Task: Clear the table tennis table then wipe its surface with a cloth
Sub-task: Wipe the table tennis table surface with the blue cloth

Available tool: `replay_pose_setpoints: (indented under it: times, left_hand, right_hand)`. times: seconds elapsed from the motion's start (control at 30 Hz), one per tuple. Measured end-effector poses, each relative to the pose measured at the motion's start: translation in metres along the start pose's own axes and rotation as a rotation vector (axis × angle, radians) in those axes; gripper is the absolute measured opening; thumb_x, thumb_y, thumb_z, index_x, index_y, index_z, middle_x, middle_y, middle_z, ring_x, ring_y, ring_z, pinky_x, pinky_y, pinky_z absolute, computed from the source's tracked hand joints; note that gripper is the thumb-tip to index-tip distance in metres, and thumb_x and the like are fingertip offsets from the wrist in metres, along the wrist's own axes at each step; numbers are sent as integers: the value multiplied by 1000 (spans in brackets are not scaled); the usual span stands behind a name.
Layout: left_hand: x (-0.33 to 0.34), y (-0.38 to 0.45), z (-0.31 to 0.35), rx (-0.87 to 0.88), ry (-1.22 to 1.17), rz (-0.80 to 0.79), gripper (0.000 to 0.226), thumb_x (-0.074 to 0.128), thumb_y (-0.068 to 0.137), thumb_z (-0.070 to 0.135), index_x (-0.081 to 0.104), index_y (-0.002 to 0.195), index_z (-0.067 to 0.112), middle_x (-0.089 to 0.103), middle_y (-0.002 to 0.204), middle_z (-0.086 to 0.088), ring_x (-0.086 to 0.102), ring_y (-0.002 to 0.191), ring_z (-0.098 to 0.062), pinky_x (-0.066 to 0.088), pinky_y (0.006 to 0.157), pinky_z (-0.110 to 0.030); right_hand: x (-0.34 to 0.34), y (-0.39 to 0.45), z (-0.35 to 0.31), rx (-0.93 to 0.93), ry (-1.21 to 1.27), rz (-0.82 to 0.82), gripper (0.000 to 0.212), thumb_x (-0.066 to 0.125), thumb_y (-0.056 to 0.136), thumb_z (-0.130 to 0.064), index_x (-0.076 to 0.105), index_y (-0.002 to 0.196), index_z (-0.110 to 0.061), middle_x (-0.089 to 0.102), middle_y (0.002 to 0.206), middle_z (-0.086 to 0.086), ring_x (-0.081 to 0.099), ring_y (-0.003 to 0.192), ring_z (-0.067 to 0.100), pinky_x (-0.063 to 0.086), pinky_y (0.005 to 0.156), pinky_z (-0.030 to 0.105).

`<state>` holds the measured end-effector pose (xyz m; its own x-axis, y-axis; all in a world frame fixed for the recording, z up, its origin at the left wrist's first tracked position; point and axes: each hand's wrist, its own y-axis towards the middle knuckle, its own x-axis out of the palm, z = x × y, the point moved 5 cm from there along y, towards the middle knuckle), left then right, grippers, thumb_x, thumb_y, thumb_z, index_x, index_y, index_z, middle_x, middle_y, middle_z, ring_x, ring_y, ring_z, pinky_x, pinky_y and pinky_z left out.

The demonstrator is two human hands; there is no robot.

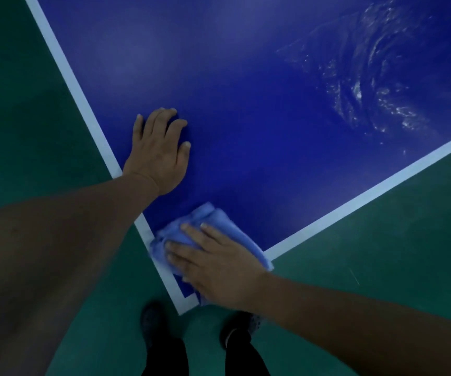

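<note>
Crumpled blue cloth [213, 234] lies on blue table's [246, 104] near corner.

The table [246, 90] is deep blue, edged with a white border line [64, 66] along both visible sides, the two lines meeting at the table's near corner. Toward the table's far right, the blue carries a swirled pattern of pale, glistening wet streaks [363, 88]. The cloth [219, 218] at that near corner is light blue. The floor [382, 240] around the table is flat green. Beside the corner, the shoes [151, 321] and trousers [164, 356] are black.
</note>
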<state>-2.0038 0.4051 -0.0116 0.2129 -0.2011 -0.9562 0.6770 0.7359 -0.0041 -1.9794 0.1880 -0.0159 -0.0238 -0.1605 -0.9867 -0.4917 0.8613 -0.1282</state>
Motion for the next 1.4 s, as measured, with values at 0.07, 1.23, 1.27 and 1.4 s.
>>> replay_pose_setpoints:
  times: [0.07, 1.23, 1.27, 1.4]
  left_hand:
    - [0, -1, 0, 7, 3, 8, 51, 33, 99, 36, 45, 139, 7, 34, 151, -14, 23, 145, -31, 4, 121, -54]
    - [6, -1, -6, 46, 22, 65, 53, 31, 97, 40, 45, 137, 8, 37, 146, -14, 27, 142, -30, 4, 121, -53]
    - [7, 0, -6, 45, 25, 66, 53, 31, 97, 40, 45, 137, 8, 37, 146, -13, 27, 142, -29, 4, 121, -53]
    - [7, -1, -5, 42, 26, 56, 53, 31, 97, 39, 45, 137, 7, 38, 146, -14, 28, 142, -30, 5, 121, -53]
  right_hand:
    - [2, -7, 7, -102, -71, -31, 65, 57, 93, -52, 41, 150, -25, 32, 160, -3, 21, 150, 31, 11, 122, 48]
    - [-2, -7, 22, -369, -189, -79, 77, 60, 89, -55, 31, 154, -28, 25, 163, -5, 16, 150, 35, 11, 119, 55]
    - [0, -10, 10, -477, -189, -114, 84, 67, 82, -58, 33, 153, -29, 26, 162, -6, 15, 151, 35, 8, 119, 54]
    - [-13, 4, 32, -386, -213, -45, 64, 50, 97, -51, 30, 155, -32, 22, 163, -9, 15, 151, 32, 16, 119, 53]
